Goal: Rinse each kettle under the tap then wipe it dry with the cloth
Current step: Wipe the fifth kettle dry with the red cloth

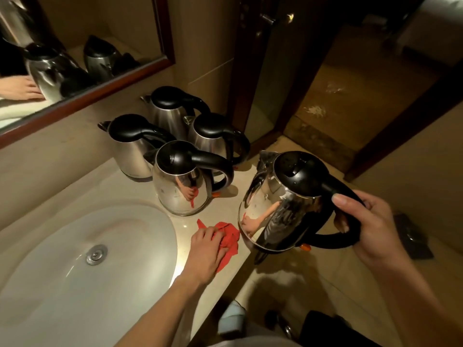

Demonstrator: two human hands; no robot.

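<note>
My right hand (368, 221) grips the black handle of a steel kettle (280, 206), holding it in the air just off the counter's right edge, lid closed. My left hand (208, 249) lies on a crumpled red cloth (229, 237) on the counter, fingers curled into the fabric. Several more steel kettles with black lids stand on the counter behind: the nearest one (183, 181) by the basin, others (132, 144) (172, 108) (215, 136) farther back. No tap is in view.
A white oval basin (62, 259) with a metal drain plug (96, 254) fills the left. A framed mirror (75, 58) hangs on the wall behind. An open doorway (338, 83) lies to the right, with tiled floor below the counter edge.
</note>
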